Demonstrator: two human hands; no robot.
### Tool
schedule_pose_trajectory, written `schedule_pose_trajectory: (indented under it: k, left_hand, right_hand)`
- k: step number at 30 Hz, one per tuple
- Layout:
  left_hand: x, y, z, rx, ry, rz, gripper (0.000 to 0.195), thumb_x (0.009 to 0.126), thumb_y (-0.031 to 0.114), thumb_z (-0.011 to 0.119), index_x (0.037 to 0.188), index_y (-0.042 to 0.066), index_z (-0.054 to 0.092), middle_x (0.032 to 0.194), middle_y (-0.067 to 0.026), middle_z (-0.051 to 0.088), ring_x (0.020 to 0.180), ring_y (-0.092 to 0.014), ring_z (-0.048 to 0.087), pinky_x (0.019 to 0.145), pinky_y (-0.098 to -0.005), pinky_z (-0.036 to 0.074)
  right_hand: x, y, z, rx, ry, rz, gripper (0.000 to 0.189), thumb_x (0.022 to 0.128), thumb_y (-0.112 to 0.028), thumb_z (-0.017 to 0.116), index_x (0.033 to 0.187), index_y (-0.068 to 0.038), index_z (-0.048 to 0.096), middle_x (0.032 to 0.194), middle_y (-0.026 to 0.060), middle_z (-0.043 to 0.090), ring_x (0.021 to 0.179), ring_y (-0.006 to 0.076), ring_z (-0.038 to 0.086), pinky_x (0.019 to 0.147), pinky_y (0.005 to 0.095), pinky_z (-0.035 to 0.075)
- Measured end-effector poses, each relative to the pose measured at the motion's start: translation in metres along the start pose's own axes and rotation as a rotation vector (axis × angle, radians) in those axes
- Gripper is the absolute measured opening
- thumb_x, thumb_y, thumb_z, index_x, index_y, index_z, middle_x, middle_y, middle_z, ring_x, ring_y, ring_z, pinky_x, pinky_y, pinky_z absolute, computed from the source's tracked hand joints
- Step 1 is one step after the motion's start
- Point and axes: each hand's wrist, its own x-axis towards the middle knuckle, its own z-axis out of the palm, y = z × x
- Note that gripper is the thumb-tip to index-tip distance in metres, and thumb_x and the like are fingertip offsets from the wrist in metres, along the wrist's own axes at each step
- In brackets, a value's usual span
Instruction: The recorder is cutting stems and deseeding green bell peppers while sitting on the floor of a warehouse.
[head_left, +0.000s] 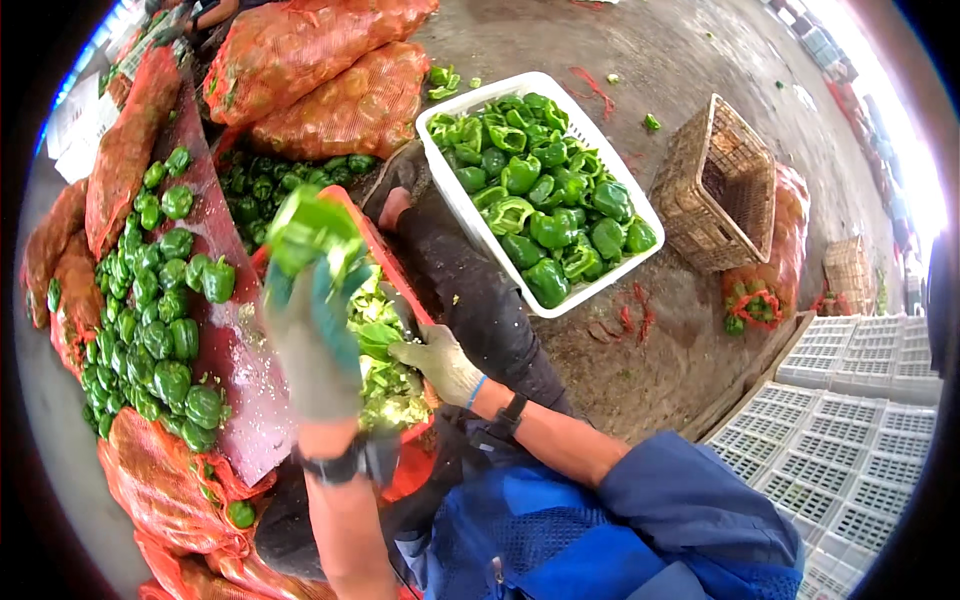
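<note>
My left hand (319, 330), in a grey glove with green-coated fingers, is raised and blurred by motion. It grips a cut green bell pepper (311, 225), also blurred. Beneath it is a red plastic container (375, 240) between my legs, full of pale green pepper cores and scraps (379, 341). My right hand (442, 364), in a cream knit glove, is bent over the container's right side, thumb above the scraps. A narrow grey shape lies beyond its fingers; whether the hand holds it is unclear.
Whole green peppers (157, 337) cover a sloping pinkish board (251, 397) on my left, among red mesh sacks (322, 60). A white crate (487, 259) of cut peppers stands ahead. Right are a tan basket (679, 199) and stacked white crates (817, 442). Another person's arm (214, 15) shows top left.
</note>
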Motion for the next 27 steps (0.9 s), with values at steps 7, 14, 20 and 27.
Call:
schedule_pose_trajectory:
  k: [7,14,20,27]
  left_hand:
    - [0.037,0.015,0.047,-0.61,0.004,-0.168,0.055,0.114,0.018,0.058,0.165,0.002,0.046,0.157,-0.0157,0.059,0.14,-0.028,0.061,0.12,-0.0458,0.05]
    - [-0.096,-0.087,-0.029,-0.778,-0.016,-0.661,0.073,0.118,0.061,0.041,0.164,0.005,0.048,0.161,-0.0149,0.059,0.144,-0.03,0.06,0.122,-0.0442,0.049]
    - [-0.179,-0.11,-0.019,-0.742,0.043,-0.654,0.063,0.117,0.05,0.053,0.164,0.008,0.048,0.161,-0.013,0.06,0.144,-0.03,0.062,0.112,-0.0482,0.06]
    - [-0.181,-0.096,0.009,-1.125,0.278,-0.765,0.051,0.115,0.042,0.058,0.156,0.012,0.058,0.152,-0.0091,0.067,0.135,-0.026,0.068,0.112,-0.045,0.058]
  right_hand:
    - [0.001,-0.001,-0.045,0.177,0.063,-0.091,0.025,0.103,-0.018,0.078,0.1,0.005,0.07,0.064,0.0049,0.064,0.038,0.0127,0.05,0.034,0.0362,0.035]
    - [-0.022,-0.056,-0.038,-0.147,-0.062,-0.068,0.022,0.101,-0.02,0.079,0.094,0.0,0.072,0.065,0.0024,0.064,0.044,0.0112,0.055,0.04,0.03,0.039]
    - [-0.021,-0.071,-0.028,-0.441,-0.273,-0.106,0.028,0.1,-0.025,0.081,0.091,-0.001,0.07,0.062,0.0038,0.062,0.041,0.0104,0.052,0.038,0.0291,0.037]
    - [-0.017,-0.045,-0.032,-0.614,-0.288,-0.18,0.03,0.096,-0.027,0.084,0.096,0.0,0.072,0.064,0.0084,0.065,0.048,0.0198,0.062,0.046,0.0353,0.046]
